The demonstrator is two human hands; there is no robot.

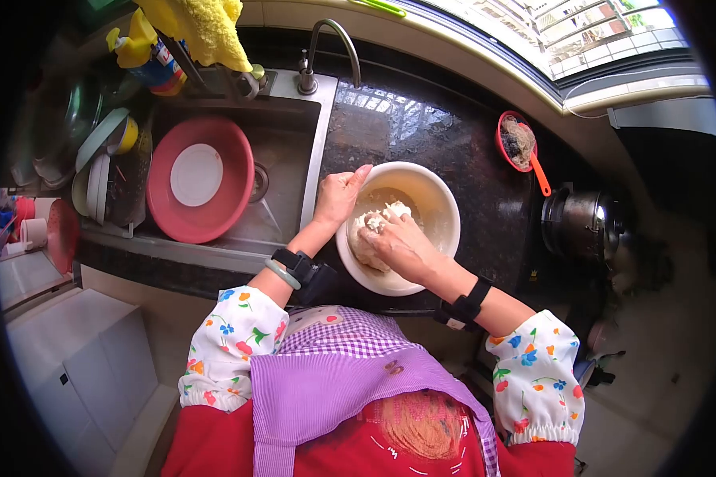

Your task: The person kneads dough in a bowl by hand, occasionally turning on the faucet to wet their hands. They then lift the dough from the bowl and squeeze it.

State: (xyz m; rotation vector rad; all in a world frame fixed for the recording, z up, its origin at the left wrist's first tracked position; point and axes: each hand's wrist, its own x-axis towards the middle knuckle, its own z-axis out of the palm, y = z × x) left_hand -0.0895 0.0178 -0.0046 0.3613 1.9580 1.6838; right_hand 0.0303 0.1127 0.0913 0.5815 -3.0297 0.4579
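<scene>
A white bowl (451,208) stands on the dark counter, close to the front edge. Inside it is a lump of pale, shaggy dough (366,247), and the inner wall looks smeared. My left hand (340,197) grips the bowl's left rim, thumb up along the edge. Down in the bowl, my right hand (403,245) is closed on the dough, its fingers curled and pressed into the lump; the fingertips are partly hidden.
Left of the bowl is a sink (290,191) with a red basin (161,191) holding a white plate (196,175). A faucet (308,82) rises behind. To the right are a red strainer (504,143) and a metal pot (577,222). Dishes (95,187) crowd the far left.
</scene>
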